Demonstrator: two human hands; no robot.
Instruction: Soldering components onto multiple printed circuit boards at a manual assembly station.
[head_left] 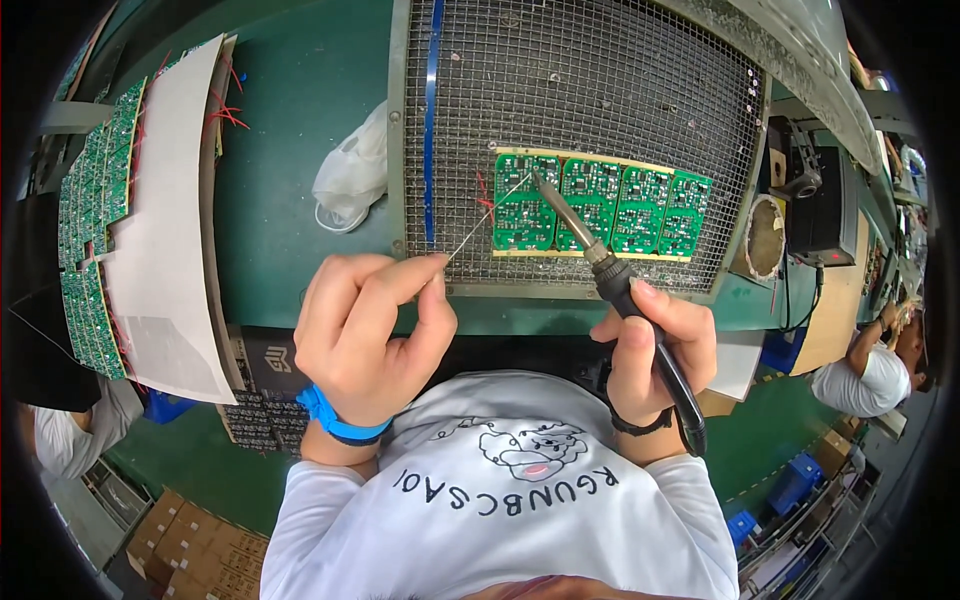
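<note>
A green circuit board panel (604, 208) with pale edge strips lies on a metal mesh grate (520, 75). My right hand (660, 350) is closed round the black handle of a soldering iron (590, 243), whose tip reaches the panel's upper left part. Between thumb and forefinger, my left hand (375, 335) pinches a thin solder wire (478, 226). The wire runs up to the same spot, close to the iron's tip; whether they touch I cannot tell. Short red wires (484, 195) stick out at the panel's left edge.
At the left, several more green boards (98, 230) lie along a white sheet (175, 220). A white plastic bag (354, 172) rests on the green table (290, 130) beside the grate. A black box-shaped device (826, 215) and a round-holed stand (766, 238) are at the right. Other people work nearby.
</note>
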